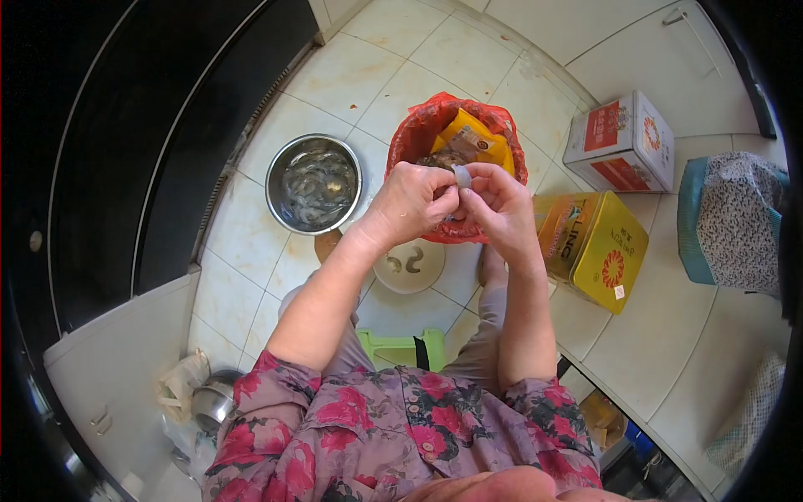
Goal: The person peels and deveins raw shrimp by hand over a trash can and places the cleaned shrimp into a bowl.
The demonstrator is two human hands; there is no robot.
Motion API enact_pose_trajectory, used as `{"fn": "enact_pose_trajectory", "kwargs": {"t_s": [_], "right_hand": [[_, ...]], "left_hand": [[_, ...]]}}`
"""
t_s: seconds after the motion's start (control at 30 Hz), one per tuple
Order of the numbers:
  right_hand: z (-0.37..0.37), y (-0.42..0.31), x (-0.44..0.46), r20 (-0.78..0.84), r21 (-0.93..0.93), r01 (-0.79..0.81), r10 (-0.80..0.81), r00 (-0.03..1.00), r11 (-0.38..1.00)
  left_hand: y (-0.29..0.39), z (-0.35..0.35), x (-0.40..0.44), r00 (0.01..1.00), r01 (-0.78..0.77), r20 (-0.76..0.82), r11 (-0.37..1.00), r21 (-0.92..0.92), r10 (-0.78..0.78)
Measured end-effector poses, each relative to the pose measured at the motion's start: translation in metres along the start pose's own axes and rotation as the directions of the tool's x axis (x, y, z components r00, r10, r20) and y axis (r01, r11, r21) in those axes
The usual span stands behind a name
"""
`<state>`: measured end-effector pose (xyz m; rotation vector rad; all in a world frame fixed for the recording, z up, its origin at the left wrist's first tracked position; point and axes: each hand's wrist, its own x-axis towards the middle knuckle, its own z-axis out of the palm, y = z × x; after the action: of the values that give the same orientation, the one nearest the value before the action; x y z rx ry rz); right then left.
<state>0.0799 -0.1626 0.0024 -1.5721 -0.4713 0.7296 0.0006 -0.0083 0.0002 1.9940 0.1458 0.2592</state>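
Over the red-lined bin, my left hand and my right hand meet, both closed in a pinch. A pale grey shrimp shows between their fingertips, partly hidden by them. The red bin bag below holds a yellow packet and dark scraps. To the left, a steel bowl contains several grey shrimp with shells. Beneath my wrists, between my feet, stands a white bowl with a few peeled shrimp in it.
A yellow tin and a red-and-white carton stand on the right, near a patterned fabric item. A green stool is under me. Dark cabinet fronts border the left; a metal pot sits at lower left.
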Motion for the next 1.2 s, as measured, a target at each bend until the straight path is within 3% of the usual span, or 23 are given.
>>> {"fn": "enact_pose_trajectory", "kwargs": {"t_s": [0.13,0.3,0.43,0.53,0.6,0.7,0.73,0.8,0.93,1.13,1.2], "right_hand": [[0.002,0.003,0.002,-0.020,0.007,0.005,-0.005,1.000,1.000],[0.006,0.007,0.004,-0.073,-0.003,0.025,-0.025,0.997,1.000],[0.004,0.001,0.003,-0.121,0.050,-0.036,0.042,0.992,0.998],[-0.010,-0.003,0.002,-0.005,0.132,-0.095,0.096,0.995,0.987],[-0.013,-0.004,0.001,0.024,0.185,-0.112,0.109,0.994,0.976],[-0.012,-0.007,0.001,0.048,0.205,-0.130,0.123,0.991,0.970],[-0.011,-0.007,0.001,0.042,0.172,-0.132,0.127,0.991,0.976],[-0.010,-0.007,0.001,0.029,0.136,-0.128,0.125,0.992,0.982],[-0.009,0.002,0.001,-0.018,0.085,-0.099,0.101,0.995,0.991],[-0.014,0.000,-0.001,-0.024,0.203,-0.089,0.096,0.995,0.975],[-0.018,-0.001,-0.002,-0.002,0.267,-0.100,0.105,0.995,0.958]], "left_hand": [[0.000,0.000,-0.001,0.999,-0.040,0.003,0.999,0.031,0.040],[0.002,0.003,0.001,0.991,0.129,-0.040,0.990,-0.065,-0.131],[0.003,0.005,0.003,0.991,0.119,-0.052,0.990,-0.080,-0.123],[0.009,0.002,0.005,0.992,0.124,-0.006,0.978,-0.166,-0.127],[0.011,0.000,0.005,0.954,0.298,0.134,0.865,-0.404,-0.267],[0.010,0.000,0.004,0.935,0.355,0.170,0.814,-0.459,-0.312],[0.010,0.000,0.004,0.935,0.355,0.170,0.815,-0.458,-0.312],[0.008,0.001,0.004,0.969,0.238,0.121,0.947,-0.216,-0.216],[0.010,0.004,0.004,0.973,0.227,0.092,0.955,-0.191,-0.213],[0.012,0.007,0.007,0.938,0.346,0.151,0.848,-0.402,-0.311],[0.014,0.007,0.007,0.897,0.440,0.255,0.685,-0.581,-0.360]]}}
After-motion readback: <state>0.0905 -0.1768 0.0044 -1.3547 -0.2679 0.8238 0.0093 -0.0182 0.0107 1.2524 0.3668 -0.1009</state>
